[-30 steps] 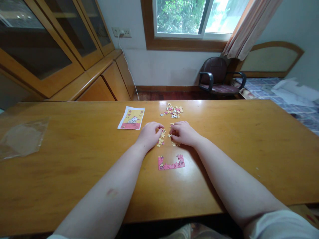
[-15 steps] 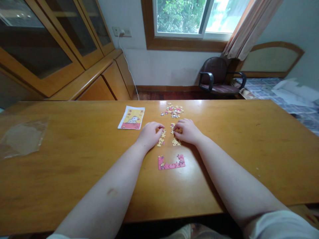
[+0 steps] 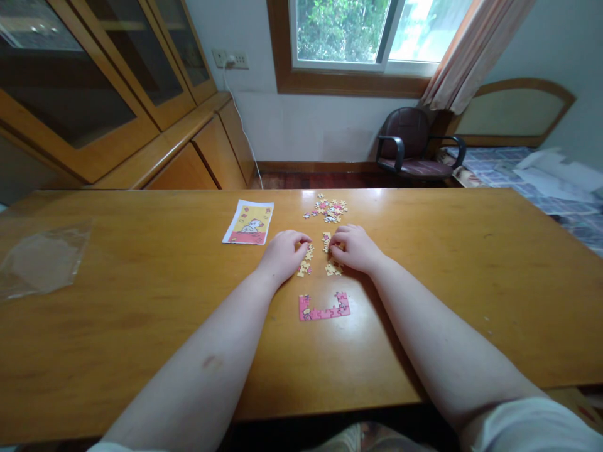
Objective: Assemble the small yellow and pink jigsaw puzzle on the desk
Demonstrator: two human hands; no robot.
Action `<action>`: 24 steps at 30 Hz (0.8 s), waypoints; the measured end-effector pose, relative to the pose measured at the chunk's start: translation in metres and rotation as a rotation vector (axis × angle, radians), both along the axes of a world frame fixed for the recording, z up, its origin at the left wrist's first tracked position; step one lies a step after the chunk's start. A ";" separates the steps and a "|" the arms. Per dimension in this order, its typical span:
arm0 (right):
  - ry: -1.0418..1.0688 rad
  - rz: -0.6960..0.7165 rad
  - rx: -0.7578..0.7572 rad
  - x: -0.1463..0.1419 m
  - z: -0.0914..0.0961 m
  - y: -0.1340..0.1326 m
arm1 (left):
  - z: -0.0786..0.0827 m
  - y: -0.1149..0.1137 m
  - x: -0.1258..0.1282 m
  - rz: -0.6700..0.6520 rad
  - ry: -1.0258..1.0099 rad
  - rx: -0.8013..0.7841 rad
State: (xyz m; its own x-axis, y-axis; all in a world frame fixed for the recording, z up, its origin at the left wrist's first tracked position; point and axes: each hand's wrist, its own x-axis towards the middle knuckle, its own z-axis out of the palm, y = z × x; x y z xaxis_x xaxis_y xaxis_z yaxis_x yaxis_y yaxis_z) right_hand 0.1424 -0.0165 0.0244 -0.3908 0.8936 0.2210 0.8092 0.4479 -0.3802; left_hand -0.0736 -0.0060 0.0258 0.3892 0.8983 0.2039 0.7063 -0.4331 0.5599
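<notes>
The right hand [image 3: 357, 248] curls its thumb and fingers close together; I cannot tell if they pinch a piece, as the fingers hide it. The left hand [image 3: 284, 254] is curled too, its grip just as hard to tell. Small yellow puzzle pieces [image 3: 304, 269] poke out beside it, partly covered; other yellow jigsaw bits [image 3: 334, 269] lie by the right hand. A second ago the right hand was nearer the left; now more bits show. Toward the brown wooden table's [image 3: 301, 376] near edge lies a pink U-shaped joined puzzle part [image 3: 325, 312]. Near the far edge are a mixed yellow, pink and white heap of pieces [image 3: 332, 208] and a yellow-and-pink picture sheet [image 3: 249, 223]. A clear plastic bag [image 3: 42, 257], cut off, lies left.
</notes>
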 end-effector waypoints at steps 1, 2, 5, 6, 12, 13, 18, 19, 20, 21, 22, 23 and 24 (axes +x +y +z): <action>0.006 -0.003 0.004 0.000 0.000 0.000 | 0.000 0.000 0.000 0.000 -0.001 -0.001; 0.013 -0.005 0.009 0.000 0.000 0.000 | 0.000 0.000 0.000 0.000 -0.002 -0.002; 0.033 0.005 0.023 0.001 -0.002 0.001 | -0.001 0.000 0.000 -0.001 -0.003 -0.003; 0.032 0.016 0.022 0.001 -0.002 0.001 | -0.001 0.000 0.000 -0.002 -0.003 -0.001; 0.042 0.045 0.026 0.001 -0.003 0.002 | 0.000 0.000 0.000 -0.001 -0.002 0.001; 0.057 0.044 0.029 0.001 -0.004 0.003 | 0.000 0.000 0.000 -0.003 -0.001 0.004; 0.078 0.067 0.000 0.001 -0.004 0.003 | -0.001 0.000 0.000 -0.004 0.000 0.008; 0.086 0.064 0.002 0.001 -0.004 0.003 | -0.001 0.000 0.000 -0.005 -0.001 0.007; 0.098 0.055 0.010 0.001 -0.004 0.003 | -0.001 0.000 0.000 -0.005 -0.002 0.008; 0.112 0.041 0.021 0.001 -0.004 0.003 | -0.001 0.000 0.000 -0.006 -0.003 0.007; 0.126 0.025 0.031 0.001 -0.003 0.004 | -0.001 0.000 0.000 -0.005 -0.003 0.004; 0.138 0.003 0.038 0.001 -0.003 0.004 | -0.001 0.000 0.000 -0.004 -0.003 0.001; 0.150 -0.027 0.044 0.001 -0.003 0.005 | 0.000 0.000 0.000 -0.003 -0.003 -0.001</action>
